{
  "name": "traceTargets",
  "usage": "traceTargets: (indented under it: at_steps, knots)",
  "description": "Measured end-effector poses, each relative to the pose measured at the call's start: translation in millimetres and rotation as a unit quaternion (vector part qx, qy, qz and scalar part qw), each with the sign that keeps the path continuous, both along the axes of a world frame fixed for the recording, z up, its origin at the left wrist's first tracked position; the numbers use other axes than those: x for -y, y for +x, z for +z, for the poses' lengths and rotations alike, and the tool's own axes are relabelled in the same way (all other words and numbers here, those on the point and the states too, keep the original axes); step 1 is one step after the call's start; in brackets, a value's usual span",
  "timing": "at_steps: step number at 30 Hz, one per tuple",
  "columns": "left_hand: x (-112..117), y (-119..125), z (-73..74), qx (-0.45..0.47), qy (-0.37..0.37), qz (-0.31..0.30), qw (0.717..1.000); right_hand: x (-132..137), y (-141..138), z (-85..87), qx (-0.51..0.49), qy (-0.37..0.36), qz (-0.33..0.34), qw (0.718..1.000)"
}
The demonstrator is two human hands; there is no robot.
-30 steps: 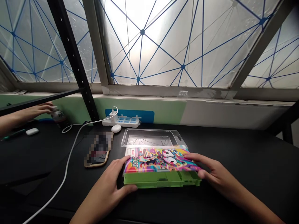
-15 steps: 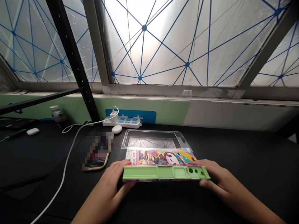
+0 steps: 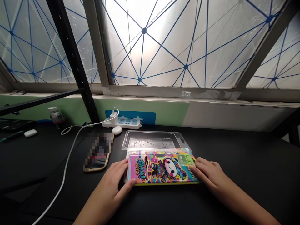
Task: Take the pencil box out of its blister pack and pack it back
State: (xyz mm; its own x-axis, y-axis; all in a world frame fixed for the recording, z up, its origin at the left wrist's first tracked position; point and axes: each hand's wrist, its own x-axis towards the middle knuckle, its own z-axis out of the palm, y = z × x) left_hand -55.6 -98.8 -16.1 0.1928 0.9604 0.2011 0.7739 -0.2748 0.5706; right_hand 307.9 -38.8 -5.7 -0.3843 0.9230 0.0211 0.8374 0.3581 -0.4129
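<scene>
A pencil case (image 3: 161, 168) with a bright cartoon print lies in front of me, its printed face up. A green panel with a clear window (image 3: 185, 159) is set in its right part, and a yellow edge shows along the front. My left hand (image 3: 117, 181) grips the left end, thumb at the front corner and fingers behind. Curled around the right end is my right hand (image 3: 207, 172), its fingertips touching the top near the corner. Just behind the case, partly under it, a printed card (image 3: 187, 150) peeks out beside a clear plastic tray (image 3: 150, 135).
A phone (image 3: 100, 153) lies left of the case, with a white cable (image 3: 67, 159) running past it. Behind are a small white rounded case (image 3: 117, 130) and a power strip (image 3: 128, 122). A bottle (image 3: 56, 116) and a black metal post (image 3: 77, 62) stand at the left.
The pencil case has turned from showing its green side, with holes and recesses, to showing its printed face. My right hand has shifted its hold; my left hand stays at the left end.
</scene>
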Motion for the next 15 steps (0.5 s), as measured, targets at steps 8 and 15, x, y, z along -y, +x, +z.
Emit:
traceTargets:
  at_steps: [8,15]
  knots:
    - [3.9,-1.4,-5.5,0.018,-0.009,0.036,0.999,5.7,1.0,-8.7,0.033,0.166,-0.058,0.984]
    - [6.2,-2.6,-5.0,0.053,-0.033,0.030,0.998,8.0,-54.0,15.1,0.056,0.217,0.081,0.971]
